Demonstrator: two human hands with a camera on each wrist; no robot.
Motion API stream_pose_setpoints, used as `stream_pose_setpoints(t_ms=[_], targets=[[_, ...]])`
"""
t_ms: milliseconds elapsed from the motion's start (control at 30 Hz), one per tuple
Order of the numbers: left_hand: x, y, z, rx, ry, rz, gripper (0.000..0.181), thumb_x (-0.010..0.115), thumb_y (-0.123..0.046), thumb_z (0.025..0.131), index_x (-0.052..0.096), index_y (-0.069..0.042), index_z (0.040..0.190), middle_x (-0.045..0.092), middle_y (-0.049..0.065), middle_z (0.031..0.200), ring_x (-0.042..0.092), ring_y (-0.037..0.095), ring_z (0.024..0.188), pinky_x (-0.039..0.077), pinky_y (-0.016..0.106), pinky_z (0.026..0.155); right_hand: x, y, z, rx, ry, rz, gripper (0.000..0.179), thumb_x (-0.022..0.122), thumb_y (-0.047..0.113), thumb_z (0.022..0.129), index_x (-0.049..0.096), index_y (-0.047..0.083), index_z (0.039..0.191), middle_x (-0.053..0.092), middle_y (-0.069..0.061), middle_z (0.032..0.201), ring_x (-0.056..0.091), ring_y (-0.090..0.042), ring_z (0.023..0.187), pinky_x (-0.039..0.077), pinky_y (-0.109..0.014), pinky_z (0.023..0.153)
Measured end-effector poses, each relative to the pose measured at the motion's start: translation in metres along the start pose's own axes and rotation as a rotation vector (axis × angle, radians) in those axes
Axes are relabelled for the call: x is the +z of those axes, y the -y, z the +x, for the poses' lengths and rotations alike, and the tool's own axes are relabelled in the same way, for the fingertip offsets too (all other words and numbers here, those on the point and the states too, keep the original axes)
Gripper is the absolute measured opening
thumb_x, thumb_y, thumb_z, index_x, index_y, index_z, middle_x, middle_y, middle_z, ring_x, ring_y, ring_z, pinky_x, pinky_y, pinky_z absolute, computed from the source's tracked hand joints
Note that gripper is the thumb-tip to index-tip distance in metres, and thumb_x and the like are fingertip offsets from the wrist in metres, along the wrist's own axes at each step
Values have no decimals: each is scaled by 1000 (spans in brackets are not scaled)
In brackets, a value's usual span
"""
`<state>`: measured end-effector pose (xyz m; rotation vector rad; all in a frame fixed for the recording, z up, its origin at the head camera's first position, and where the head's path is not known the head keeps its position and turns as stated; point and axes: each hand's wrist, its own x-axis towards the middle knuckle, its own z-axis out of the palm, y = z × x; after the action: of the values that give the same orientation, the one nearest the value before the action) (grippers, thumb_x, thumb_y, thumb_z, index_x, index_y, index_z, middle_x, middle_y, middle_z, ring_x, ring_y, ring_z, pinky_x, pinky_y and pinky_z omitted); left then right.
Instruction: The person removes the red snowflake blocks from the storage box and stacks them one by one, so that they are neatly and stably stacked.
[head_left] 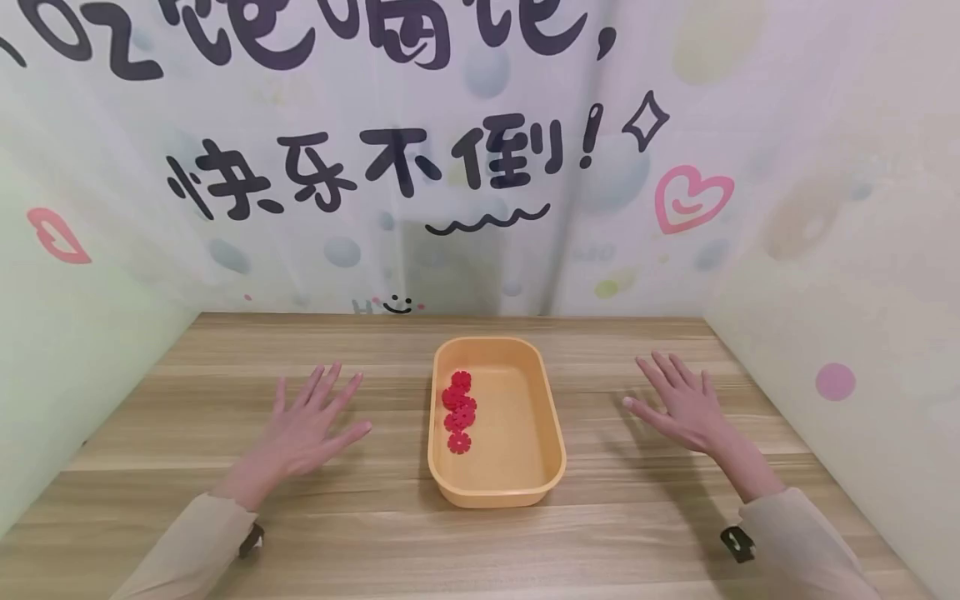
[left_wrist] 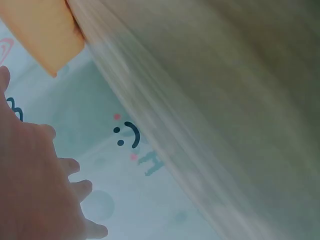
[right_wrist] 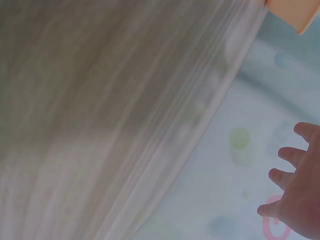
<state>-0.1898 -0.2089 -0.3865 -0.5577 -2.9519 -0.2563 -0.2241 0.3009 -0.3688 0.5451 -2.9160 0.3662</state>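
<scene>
A shallow orange-yellow plastic tray with rounded corners stands mid-table. Along its left inner side lie several red, notched, flower-shaped discs, some overlapping. To the left of the tray, my left hand is spread with fingers straight and holds nothing. My right hand is likewise spread, off to the tray's right, its fingers apart. Neither hand touches the tray. In the left wrist view, the left hand shows at the lower left, with part of the tray above. The right wrist view shows the right hand at the right edge.
The wood-grain table ends at a back wall covering printed with dark lettering and bubbles. Pale side walls flank it. Dark bands circle both wrists at the sleeve cuffs.
</scene>
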Motion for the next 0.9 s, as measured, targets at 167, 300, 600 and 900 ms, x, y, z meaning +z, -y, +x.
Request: stream_pose_setpoints(t_ms=[167,300,600,900], targets=[[-4,-1,4,-3,-6,23,73,33,-60,86,14,-17,143,3,15,145,1,34,130,-11,61,91,-10,3,6,-9,-31,-15,72,46,49,86,21,9,141,17,-22,141,6,-37,128,-2,-66,89],[-13,-7,7,12,-27,26,74,33,-61,85,13,-19,143,4,14,146,0,32,130,-13,59,92,-20,7,15,-29,-74,2,71,47,48,86,24,8,140,20,-22,140,11,-39,127,1,-65,90],[-26,-45,7,85,19,0,79,29,-65,83,18,-15,142,6,10,146,3,28,131,-3,58,96,-37,30,50,-148,-172,204,55,52,32,89,37,1,132,37,-20,130,31,-37,118,27,-54,89],[-16,-82,-3,192,8,68,81,33,-65,83,26,-7,139,16,7,144,16,25,129,8,54,98,-48,67,88,-151,-86,388,46,56,28,87,46,4,125,47,-13,120,42,-30,109,36,-49,86]])
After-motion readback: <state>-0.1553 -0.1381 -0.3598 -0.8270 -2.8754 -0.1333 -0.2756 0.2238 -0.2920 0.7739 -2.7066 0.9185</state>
